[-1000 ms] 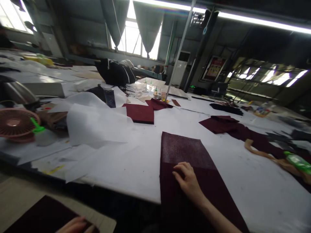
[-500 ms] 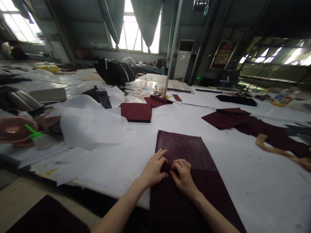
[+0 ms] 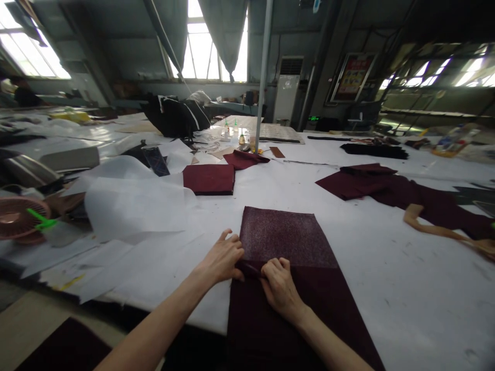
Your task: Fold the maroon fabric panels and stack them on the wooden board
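A long dark maroon fabric piece [image 3: 286, 237] lies on the white table [image 3: 386, 268] in front of me, its near end hanging over the table edge. My left hand [image 3: 223, 257] is at the fabric's left edge, fingers curled and pinching the cloth. Beside it, my right hand [image 3: 279, 287] rests on the fabric, fingers bent and gripping a small fold where a darker upper layer ends. The two hands almost touch.
A folded maroon stack [image 3: 209, 179] lies further back, with more maroon pieces [image 3: 371, 185] at the right. White paper sheets [image 3: 135, 206] and a pink fan [image 3: 17, 219] are at the left. A metal pole [image 3: 263, 72] rises from the table; a black bag [image 3: 176, 117] stands behind.
My left hand came up from below the table onto the fabric's left edge. Both hands have shifted slightly left and now pinch the cloth. The view has tilted down.
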### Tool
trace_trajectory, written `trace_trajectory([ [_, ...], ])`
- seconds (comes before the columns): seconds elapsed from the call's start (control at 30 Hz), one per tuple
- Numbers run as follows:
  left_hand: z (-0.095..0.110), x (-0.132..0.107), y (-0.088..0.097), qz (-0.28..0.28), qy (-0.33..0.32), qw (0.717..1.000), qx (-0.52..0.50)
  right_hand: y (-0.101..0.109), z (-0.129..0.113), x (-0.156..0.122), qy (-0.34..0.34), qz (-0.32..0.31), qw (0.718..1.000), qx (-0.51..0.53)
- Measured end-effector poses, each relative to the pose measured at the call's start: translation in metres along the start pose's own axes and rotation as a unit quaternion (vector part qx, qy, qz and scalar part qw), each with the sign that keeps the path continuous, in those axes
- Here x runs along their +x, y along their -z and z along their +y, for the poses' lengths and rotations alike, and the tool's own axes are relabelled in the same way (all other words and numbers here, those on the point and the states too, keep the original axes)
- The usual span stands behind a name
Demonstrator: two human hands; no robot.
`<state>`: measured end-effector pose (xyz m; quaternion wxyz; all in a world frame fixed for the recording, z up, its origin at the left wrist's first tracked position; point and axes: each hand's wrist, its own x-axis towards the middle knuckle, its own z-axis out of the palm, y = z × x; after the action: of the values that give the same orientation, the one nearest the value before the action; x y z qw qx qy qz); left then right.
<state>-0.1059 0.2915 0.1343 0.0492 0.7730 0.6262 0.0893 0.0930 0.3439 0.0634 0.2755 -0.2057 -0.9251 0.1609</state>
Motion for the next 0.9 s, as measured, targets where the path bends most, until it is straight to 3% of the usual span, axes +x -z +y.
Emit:
trace_trajectory([
  [0.1,0.013,0.0,-0.003,0.005,0.001,1.0,-0.023,-0.001,-0.002,0.0,0.0,-0.002,1.0,0.008],
  [0.27,0.027,0.005,-0.03,-0.052,0.053,0.996,-0.055,0.015,0.004,-0.005,-0.039,-0.009,0.999,-0.005],
  [0.37,0.022,0.006,-0.037,-0.064,0.094,0.989,-0.09,0.049,0.04,-0.029,-0.078,-0.001,0.994,-0.072],
  [0.53,0.017,0.006,-0.035,-0.069,0.107,0.986,-0.109,0.132,0.116,-0.091,-0.196,0.019,0.96,-0.197],
  [0.63,0.017,0.006,-0.037,-0.061,0.102,0.986,-0.117,0.155,0.117,-0.089,-0.227,0.046,0.954,-0.192],
  [0.73,0.016,0.005,-0.039,-0.053,0.099,0.986,-0.122,0.134,0.077,-0.048,-0.143,0.027,0.986,-0.075],
  [0.83,0.016,0.003,-0.04,-0.045,0.1,0.986,-0.124,0.086,0.031,-0.002,-0.06,-0.04,0.997,0.027],
  [0.9,0.017,0.0,-0.041,-0.032,0.106,0.986,-0.124,0.055,0.014,0.017,-0.038,-0.075,0.995,0.048],
])
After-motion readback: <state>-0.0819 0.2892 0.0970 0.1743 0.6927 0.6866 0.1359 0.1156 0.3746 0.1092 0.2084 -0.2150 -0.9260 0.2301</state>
